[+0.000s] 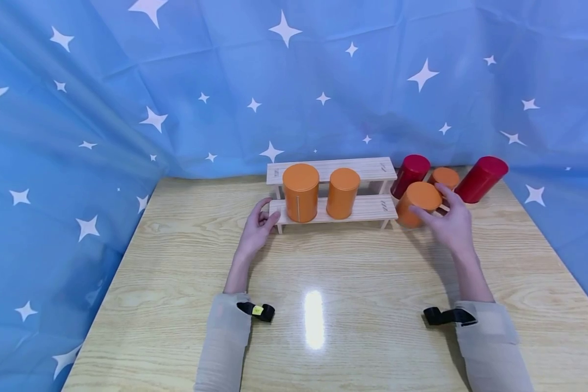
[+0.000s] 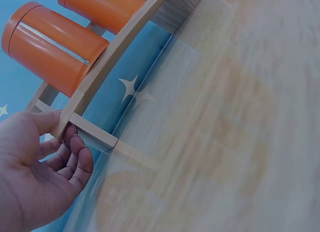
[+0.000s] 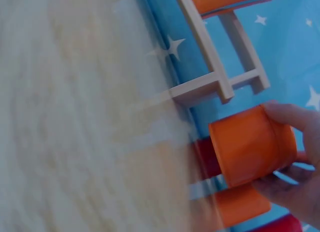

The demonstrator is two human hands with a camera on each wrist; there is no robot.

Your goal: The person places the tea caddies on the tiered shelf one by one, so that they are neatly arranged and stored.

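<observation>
A two-tier wooden shelf [image 1: 333, 213] stands at the back of the table. On its lower board sit a larger orange canister [image 1: 301, 194] and a smaller orange canister [image 1: 343, 194], both upright. My left hand [image 1: 257, 228] grips the left end of the lower board, thumb against it and fingers curled beneath, as the left wrist view confirms. Beyond the shelf's right end, my right hand [image 1: 451, 220] holds another orange canister [image 3: 252, 146] between thumb and fingers. Whether its base touches the table cannot be told.
Around the right hand stand a red canister [image 1: 411, 175], a small orange canister [image 1: 445, 177] partly hidden, and a taller red canister [image 1: 481, 179] farther right. A blue star-patterned cloth [image 1: 313, 71] hangs behind the wooden table [image 1: 176, 305].
</observation>
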